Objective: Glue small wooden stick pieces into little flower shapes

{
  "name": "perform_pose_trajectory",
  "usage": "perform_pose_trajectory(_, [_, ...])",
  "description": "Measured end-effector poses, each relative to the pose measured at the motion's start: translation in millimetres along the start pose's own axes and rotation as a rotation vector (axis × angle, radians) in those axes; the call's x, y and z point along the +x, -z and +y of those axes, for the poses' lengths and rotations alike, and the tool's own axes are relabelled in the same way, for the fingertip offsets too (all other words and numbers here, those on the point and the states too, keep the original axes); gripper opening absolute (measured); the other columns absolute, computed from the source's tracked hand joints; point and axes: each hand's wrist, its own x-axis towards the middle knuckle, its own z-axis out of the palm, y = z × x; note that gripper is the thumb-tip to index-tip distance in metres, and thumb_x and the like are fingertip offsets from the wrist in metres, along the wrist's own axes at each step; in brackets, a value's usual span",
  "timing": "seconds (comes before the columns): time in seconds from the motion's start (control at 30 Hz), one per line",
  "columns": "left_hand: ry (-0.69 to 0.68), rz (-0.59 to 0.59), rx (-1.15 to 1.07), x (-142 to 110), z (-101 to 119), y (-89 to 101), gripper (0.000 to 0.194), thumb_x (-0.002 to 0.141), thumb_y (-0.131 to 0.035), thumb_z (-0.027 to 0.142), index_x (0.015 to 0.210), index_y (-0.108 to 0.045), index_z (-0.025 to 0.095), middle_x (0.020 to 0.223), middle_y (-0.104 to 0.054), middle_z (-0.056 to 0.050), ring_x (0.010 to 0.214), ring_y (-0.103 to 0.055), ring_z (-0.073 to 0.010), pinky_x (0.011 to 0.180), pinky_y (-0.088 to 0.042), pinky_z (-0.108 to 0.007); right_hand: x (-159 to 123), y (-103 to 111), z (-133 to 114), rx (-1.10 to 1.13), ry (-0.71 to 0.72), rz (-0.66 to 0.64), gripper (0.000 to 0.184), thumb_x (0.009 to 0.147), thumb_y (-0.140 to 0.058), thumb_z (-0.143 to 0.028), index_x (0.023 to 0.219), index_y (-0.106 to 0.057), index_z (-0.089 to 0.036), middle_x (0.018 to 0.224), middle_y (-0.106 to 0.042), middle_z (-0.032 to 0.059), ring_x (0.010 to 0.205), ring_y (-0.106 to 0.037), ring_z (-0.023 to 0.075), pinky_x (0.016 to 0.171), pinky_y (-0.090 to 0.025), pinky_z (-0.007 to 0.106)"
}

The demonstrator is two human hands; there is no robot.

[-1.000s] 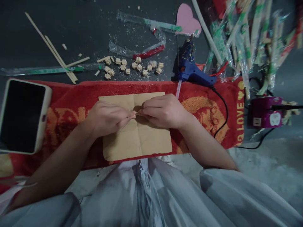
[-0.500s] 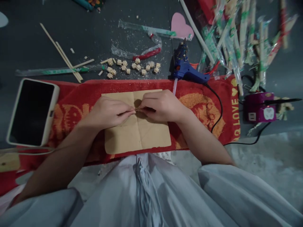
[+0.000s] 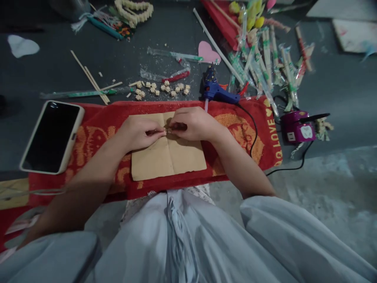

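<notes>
Over a creased tan sheet of cardboard (image 3: 169, 161), my two hands meet with fingertips nearly touching. My left hand (image 3: 141, 131) is closed in a pinch at a tiny pale wooden piece (image 3: 169, 131). From the other side my right hand (image 3: 193, 125) pinches at the same piece, its fingers bent. Most of the piece is hidden by the fingertips, so its exact shape cannot be made out. Just beyond the cardboard lie several small clusters of cut wooden sticks (image 3: 167, 89). A blue glue gun (image 3: 219, 93) rests to the right of them, its glue stick pointing towards me.
A red towel (image 3: 118, 188) lies under the cardboard. On its left is a phone (image 3: 53, 137). Thin sticks (image 3: 93, 83), wrapped chopsticks (image 3: 266, 59), a pink paper heart (image 3: 208, 52) and a purple corded device (image 3: 298, 127) lie around. The glue gun's black cord (image 3: 253, 129) crosses the towel.
The camera view has shifted, bringing more of the table's far side into sight. My hands stay together over the cardboard, with slightly more of the small wooden piece showing between the fingertips.
</notes>
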Motion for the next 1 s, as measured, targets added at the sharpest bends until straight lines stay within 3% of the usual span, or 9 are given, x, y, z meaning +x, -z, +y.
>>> perform_pose_trajectory(0.2, [-0.009,0.024,0.006,3,3,5.2,0.028,0.087,-0.057,0.04,0.08,-0.075,0.021,0.068,-0.072,0.0,0.061,-0.061,-0.0112,0.058,-0.04,-0.021,3,2,-8,-0.144,0.006,-0.032,0.015,0.084,-0.057,-0.021,0.082,-0.071,-0.014,0.085,-0.07,0.0049,0.073,-0.056,0.0112,0.063,-0.034,0.028])
perform_pose_trajectory(0.33, [-0.023,0.054,-0.033,4,5,6.4,0.026,0.086,-0.057,0.039,0.081,-0.075,0.021,0.067,-0.071,0.001,0.06,-0.059,-0.0103,0.056,-0.037,-0.02,1,10,-10,-0.202,-0.022,-0.048,0.043,0.091,-0.035,-0.028,0.079,-0.071,-0.009,0.084,-0.068,0.0021,0.073,-0.056,0.0055,0.066,-0.034,0.028])
perform_pose_trajectory(0.4, [-0.017,0.057,-0.06,4,6,6.5,0.026,0.086,-0.056,0.038,0.083,-0.075,0.02,0.067,-0.071,0.001,0.06,-0.058,-0.0102,0.056,-0.037,-0.02,-4,23,-5,-0.192,-0.058,-0.052,0.029,0.088,-0.049,-0.027,0.091,-0.073,-0.012,0.089,-0.069,0.0048,0.079,-0.058,0.01,0.07,-0.039,0.027])
perform_pose_trajectory(0.47, [-0.012,0.061,-0.087,4,6,6.3,0.026,0.086,-0.057,0.038,0.084,-0.076,0.02,0.066,-0.07,0.001,0.059,-0.058,-0.0101,0.055,-0.036,-0.02,-13,41,5,-0.234,-0.172,0.014,0.023,0.084,-0.059,-0.025,0.097,-0.072,-0.012,0.092,-0.07,0.0085,0.082,-0.061,0.0159,0.073,-0.043,0.029])
perform_pose_trajectory(0.53, [-0.006,0.066,-0.105,4,5,6.0,0.026,0.085,-0.058,0.039,0.084,-0.076,0.021,0.065,-0.069,0.001,0.058,-0.058,-0.0101,0.055,-0.035,-0.021,-24,59,21,-0.324,-0.333,0.098,0.025,0.089,-0.055,-0.026,0.101,-0.071,-0.011,0.097,-0.07,0.0129,0.089,-0.063,0.022,0.079,-0.045,0.033])
perform_pose_trajectory(0.63, [0.004,0.069,-0.107,4,4,5.4,0.025,0.084,-0.059,0.039,0.085,-0.076,0.021,0.065,-0.069,0.001,0.058,-0.058,-0.0105,0.055,-0.035,-0.021,-39,75,49,-0.488,-0.477,0.069,0.036,0.089,-0.058,-0.031,0.114,-0.067,-0.007,0.111,-0.067,0.0206,0.106,-0.061,0.0327,0.093,-0.045,0.042])
perform_pose_trajectory(0.77, [0.008,0.07,-0.104,4,3,5.0,0.024,0.083,-0.06,0.039,0.084,-0.076,0.021,0.066,-0.069,0.0,0.059,-0.057,-0.0108,0.055,-0.034,-0.022,-47,72,75,-0.516,-0.548,-0.03,0.048,0.092,-0.056,-0.041,0.128,-0.059,-0.01,0.118,-0.065,0.0217,0.11,-0.061,0.0349,0.093,-0.046,0.045])
perform_pose_trajectory(1.0, [0.024,0.047,-0.078,4,3,3.8,0.023,0.083,-0.06,0.039,0.086,-0.076,0.023,0.068,-0.07,0.001,0.059,-0.055,-0.0096,0.056,-0.033,-0.022,-37,64,90,-0.543,-0.543,-0.085,0.037,0.091,-0.053,-0.034,0.115,-0.061,-0.007,0.112,-0.067,0.0233,0.105,-0.062,0.0338,0.092,-0.047,0.044])
